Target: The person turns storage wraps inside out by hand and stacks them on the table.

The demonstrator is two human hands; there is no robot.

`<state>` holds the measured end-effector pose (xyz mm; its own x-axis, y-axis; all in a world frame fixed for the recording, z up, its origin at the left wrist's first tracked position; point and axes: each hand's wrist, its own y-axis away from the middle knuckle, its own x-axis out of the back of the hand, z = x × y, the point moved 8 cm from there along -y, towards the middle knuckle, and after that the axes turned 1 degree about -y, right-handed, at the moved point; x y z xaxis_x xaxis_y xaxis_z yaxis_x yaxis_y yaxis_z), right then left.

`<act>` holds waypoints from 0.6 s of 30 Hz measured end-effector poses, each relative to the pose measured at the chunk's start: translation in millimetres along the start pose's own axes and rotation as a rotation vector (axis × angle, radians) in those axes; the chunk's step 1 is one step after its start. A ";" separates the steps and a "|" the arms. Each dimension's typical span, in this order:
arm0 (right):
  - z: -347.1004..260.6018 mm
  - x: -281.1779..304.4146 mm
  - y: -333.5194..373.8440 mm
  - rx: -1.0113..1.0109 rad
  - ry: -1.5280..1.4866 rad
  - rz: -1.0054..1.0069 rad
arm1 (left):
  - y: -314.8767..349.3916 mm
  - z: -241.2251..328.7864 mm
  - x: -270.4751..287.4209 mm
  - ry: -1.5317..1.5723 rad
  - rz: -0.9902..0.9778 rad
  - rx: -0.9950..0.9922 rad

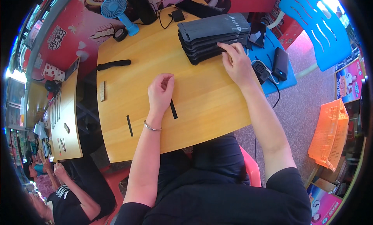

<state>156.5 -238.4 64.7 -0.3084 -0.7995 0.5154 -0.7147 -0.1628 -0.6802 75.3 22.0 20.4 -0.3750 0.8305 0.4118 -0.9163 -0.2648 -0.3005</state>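
A stack of flat, dark grey, long pieces [213, 31] with pale print on top lies at the far right of the wooden table [202, 104]. My right hand [236, 64] is at the stack's near side, index fingertip against the layers' edge and thumb apart from it. My left hand [161, 91] hovers over the middle of the table, its fingers curled in toward the thumb; whatever may be inside them is hidden. Below that wrist lies a thin black strip [173, 109], and a second black strip [129, 125] lies further left.
A black-handled tool [114, 64] and a small light block [102, 91] lie at the table's left. Behind stand a blue fan [123, 17] and a black cylinder [140, 7]. A blue stool [268, 56] holds a power bank [280, 64]. Another person [74, 198] sits at left.
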 end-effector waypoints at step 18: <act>0.1 -1.1 -0.4 -0.032 0.011 -0.052 | 0.3 -0.5 -0.4 0.004 0.003 0.004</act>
<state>157.2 -237.4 64.4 -0.2772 -0.7838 0.5557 -0.7497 -0.1854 -0.6353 75.3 21.8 19.7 -0.3769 0.8319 0.4073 -0.9159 -0.2690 -0.2980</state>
